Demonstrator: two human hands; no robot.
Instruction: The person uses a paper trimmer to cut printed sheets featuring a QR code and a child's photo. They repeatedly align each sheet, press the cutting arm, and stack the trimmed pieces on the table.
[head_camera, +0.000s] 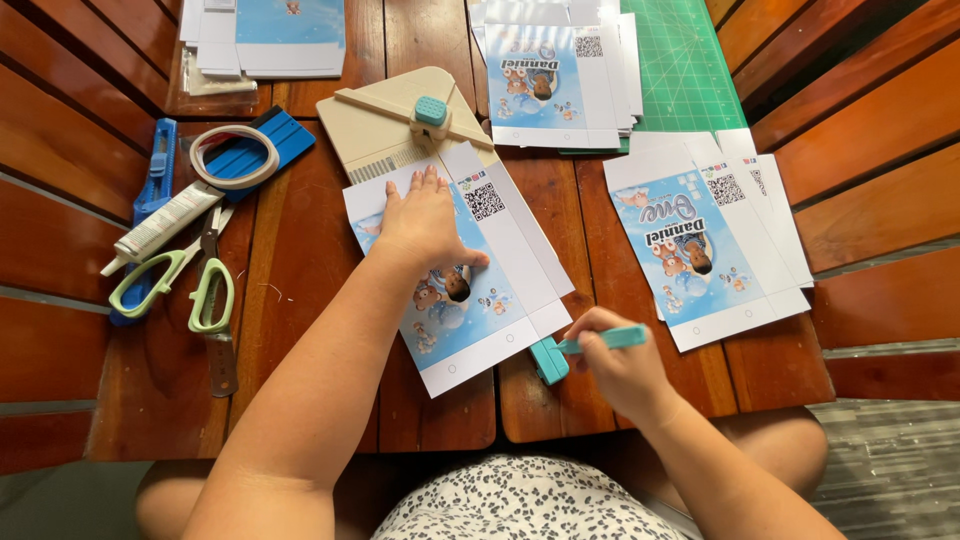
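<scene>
Head view: left hand (425, 225) presses flat, fingers spread, on the printed sheet (470, 290); right hand (620, 365), at the sheet's lower right corner, clenches a teal scoring tool (590, 345).

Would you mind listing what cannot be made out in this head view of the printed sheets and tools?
- Printed sheet: the left hand covers part of its picture.
- Teal tool: the right hand hides its grip; its tip is unclear.
- Scoring board: the sheet hides its near end.
- Far paper stack: cut off by the top edge.
- Glue tube: its label is too small.
</scene>
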